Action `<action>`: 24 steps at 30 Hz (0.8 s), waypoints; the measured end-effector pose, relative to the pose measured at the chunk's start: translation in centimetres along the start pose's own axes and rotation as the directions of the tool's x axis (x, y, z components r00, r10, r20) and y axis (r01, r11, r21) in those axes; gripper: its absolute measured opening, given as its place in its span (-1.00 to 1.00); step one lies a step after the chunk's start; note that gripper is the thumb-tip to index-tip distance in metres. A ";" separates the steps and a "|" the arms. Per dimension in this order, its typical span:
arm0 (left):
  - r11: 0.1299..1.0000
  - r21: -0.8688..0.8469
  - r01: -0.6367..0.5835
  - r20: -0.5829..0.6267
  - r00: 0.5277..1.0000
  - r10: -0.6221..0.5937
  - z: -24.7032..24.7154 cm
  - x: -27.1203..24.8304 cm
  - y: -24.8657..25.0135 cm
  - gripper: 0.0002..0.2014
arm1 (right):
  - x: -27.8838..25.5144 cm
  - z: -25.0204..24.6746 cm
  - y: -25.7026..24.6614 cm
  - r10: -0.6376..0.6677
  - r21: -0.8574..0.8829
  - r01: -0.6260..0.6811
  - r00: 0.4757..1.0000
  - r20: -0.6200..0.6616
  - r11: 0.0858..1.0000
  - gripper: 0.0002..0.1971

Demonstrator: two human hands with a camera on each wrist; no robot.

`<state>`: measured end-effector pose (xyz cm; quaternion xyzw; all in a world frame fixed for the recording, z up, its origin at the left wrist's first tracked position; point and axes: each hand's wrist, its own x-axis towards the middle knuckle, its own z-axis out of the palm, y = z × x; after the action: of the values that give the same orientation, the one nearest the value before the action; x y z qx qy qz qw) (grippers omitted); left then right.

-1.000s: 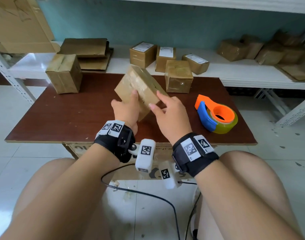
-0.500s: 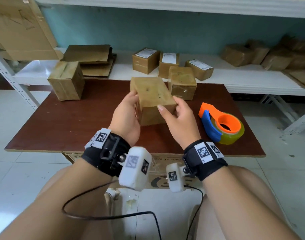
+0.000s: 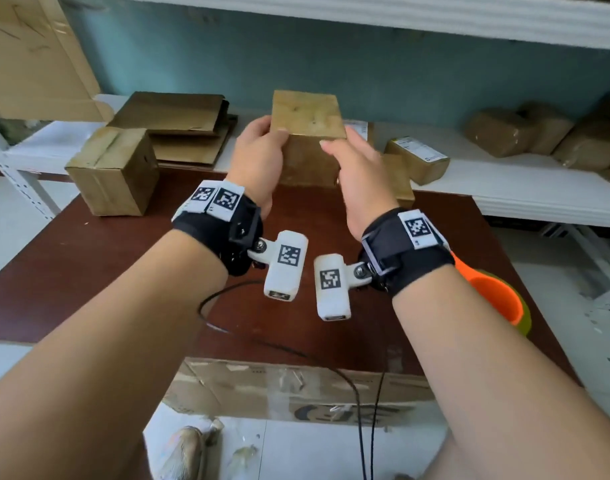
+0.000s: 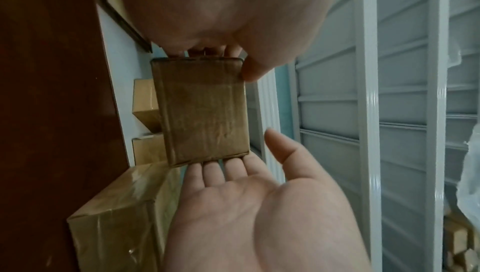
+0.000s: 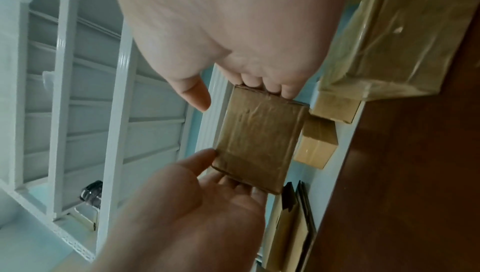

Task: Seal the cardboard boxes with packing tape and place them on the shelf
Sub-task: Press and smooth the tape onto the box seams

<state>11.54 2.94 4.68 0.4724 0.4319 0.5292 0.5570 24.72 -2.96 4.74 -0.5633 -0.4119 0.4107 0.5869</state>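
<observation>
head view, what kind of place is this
Probably a small parcel packing or stock room: white metal shelving holding taped brown cardboard parcels, flattened cardboard sheets, and an orange tape dispenser on the dark red-brown wooden table.

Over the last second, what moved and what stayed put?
The taped box went from tilted above the table to level, then up and forward toward the shelf. Left hand and right hand hold it from either side throughout. The tape dispenser and other boxes look unmoved.
</observation>
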 end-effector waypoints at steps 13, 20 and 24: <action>0.982 0.063 0.181 0.013 0.983 -0.182 -1.5 5.1 -3.9 -0.69 | 5.1 1.4 2.9 0.146 0.017 -0.149 0.982 0.119 0.989 -0.24; 0.963 0.132 0.237 0.029 0.970 -0.243 -2.0 6.1 -7.7 -0.59 | 4.5 1.3 4.4 0.251 -0.102 -0.243 0.965 0.072 0.965 -0.31; 0.947 0.155 0.283 0.057 0.954 -0.294 -2.4 8.0 -10.0 -0.38 | 4.9 1.7 5.1 0.272 -0.094 -0.267 0.961 0.044 0.959 -0.20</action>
<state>11.59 11.15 -5.47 0.4639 0.5114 0.3900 0.6092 24.56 2.35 -0.23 -0.6273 -0.3652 0.4842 0.4886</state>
